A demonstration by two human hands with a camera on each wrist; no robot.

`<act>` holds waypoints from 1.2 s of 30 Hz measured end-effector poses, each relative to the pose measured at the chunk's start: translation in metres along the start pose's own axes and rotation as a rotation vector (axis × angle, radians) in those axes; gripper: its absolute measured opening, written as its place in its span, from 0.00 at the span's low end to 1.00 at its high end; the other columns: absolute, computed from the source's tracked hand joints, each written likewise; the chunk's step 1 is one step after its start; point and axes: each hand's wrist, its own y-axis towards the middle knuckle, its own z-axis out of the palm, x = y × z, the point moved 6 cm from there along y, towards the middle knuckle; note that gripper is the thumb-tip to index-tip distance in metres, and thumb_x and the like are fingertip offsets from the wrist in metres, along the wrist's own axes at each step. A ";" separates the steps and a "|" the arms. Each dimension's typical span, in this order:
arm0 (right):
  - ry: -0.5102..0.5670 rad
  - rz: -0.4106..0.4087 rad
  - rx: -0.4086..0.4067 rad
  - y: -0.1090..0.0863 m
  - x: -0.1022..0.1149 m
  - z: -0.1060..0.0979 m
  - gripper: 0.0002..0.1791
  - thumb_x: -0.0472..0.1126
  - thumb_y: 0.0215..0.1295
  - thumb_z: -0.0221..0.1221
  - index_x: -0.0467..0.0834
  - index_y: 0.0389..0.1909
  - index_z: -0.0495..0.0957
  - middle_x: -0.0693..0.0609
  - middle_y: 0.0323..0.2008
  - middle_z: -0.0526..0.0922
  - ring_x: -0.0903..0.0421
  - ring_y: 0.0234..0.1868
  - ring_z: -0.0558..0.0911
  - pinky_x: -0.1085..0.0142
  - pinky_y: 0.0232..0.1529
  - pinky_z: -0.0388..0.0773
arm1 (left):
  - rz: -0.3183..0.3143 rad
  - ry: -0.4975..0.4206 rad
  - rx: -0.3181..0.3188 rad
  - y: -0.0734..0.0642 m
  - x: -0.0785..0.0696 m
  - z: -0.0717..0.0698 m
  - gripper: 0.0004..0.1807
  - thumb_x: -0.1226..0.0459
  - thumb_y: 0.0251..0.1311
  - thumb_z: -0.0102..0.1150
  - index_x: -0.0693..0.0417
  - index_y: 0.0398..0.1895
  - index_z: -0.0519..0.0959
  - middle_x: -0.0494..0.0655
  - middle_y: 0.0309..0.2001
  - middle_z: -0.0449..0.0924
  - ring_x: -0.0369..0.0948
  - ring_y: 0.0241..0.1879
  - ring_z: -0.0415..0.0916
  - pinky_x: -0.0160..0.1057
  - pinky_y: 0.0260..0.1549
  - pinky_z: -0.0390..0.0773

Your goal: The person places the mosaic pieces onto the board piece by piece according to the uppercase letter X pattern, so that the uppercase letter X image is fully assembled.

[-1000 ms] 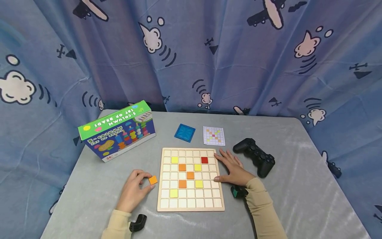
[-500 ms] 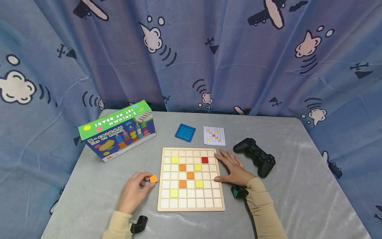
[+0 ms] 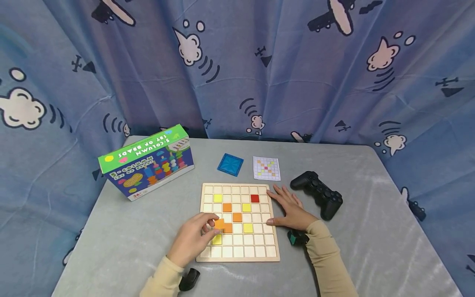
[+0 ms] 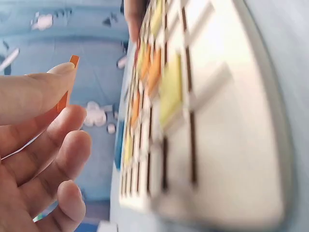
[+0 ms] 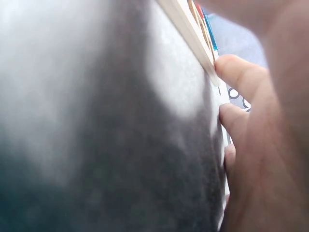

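Note:
My left hand [image 3: 193, 238] pinches an orange square tile [image 3: 219, 223] between thumb and finger, over the left part of a wooden grid board [image 3: 248, 251]. In the left wrist view the held tile [image 4: 62, 103] is seen nearly edge-on, apart from the board, with the other fingers loosely bent. Several yellow and orange tiles and one red tile [image 3: 255, 199] lie in the board's squares. My right hand [image 3: 291, 211] has its fingers spread and touches the board's right edge. The right wrist view shows a fingertip of that hand [image 5: 260, 125] against the rim.
Behind the board lie a blue square tray [image 3: 230, 164] and a printed pattern card [image 3: 266, 168]. A black game controller [image 3: 317, 194] is beyond my right hand. At the back left stands a colourful toy box [image 3: 148, 165]. A patterned curtain [image 3: 230, 82] hangs behind the grey table [image 3: 386, 239].
My left hand has moved right with the orange tile, from beside the board to above its left columns. The right hand has stayed at the right edge.

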 end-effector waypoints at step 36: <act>-0.020 -0.009 -0.008 0.002 -0.002 0.000 0.52 0.64 0.51 0.66 0.54 0.74 0.52 0.45 0.76 0.44 0.39 0.75 0.38 0.38 0.67 0.34 | 0.159 0.135 0.243 0.018 -0.049 0.095 0.12 0.56 0.51 0.71 0.45 0.38 0.82 0.32 0.22 0.65 0.28 0.20 0.60 0.26 0.19 0.60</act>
